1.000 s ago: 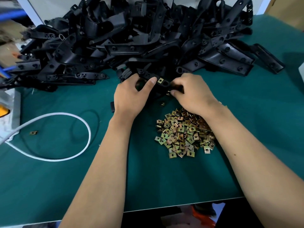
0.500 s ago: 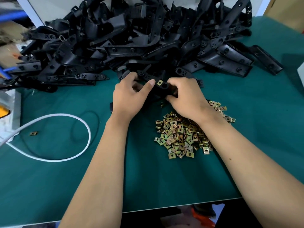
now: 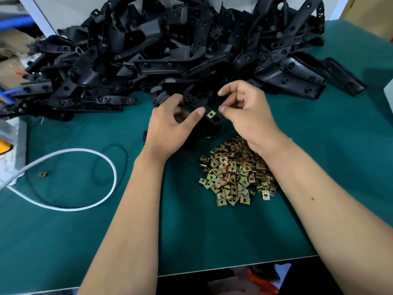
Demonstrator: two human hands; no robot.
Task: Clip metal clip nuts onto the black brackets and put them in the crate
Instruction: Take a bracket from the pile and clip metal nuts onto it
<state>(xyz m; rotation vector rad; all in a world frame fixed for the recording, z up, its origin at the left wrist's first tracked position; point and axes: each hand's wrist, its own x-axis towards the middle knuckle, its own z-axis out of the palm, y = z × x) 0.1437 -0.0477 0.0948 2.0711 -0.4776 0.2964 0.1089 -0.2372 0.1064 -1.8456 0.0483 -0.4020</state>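
In the head view, the left hand (image 3: 170,126) grips a black plastic bracket (image 3: 209,124) just above the green table mat (image 3: 212,235), thumb laid along the bracket's top edge and fingers curled round its far side. A small square brass-coloured metal clip nut (image 3: 211,114) sits clipped on the bracket's near end, beside a round hole. The right hand (image 3: 247,116) hovers just right of that end with its fingers loosely curled and holding nothing, thumb tip close to the clip nut but apart from it. Near the right wrist lies a heap of loose brass-coloured clip nuts (image 3: 236,171). A large pile of black brackets (image 3: 170,50) fills the far side of the mat. At the left a white cable loop (image 3: 85,182) lies beside one stray clip nut (image 3: 42,174)
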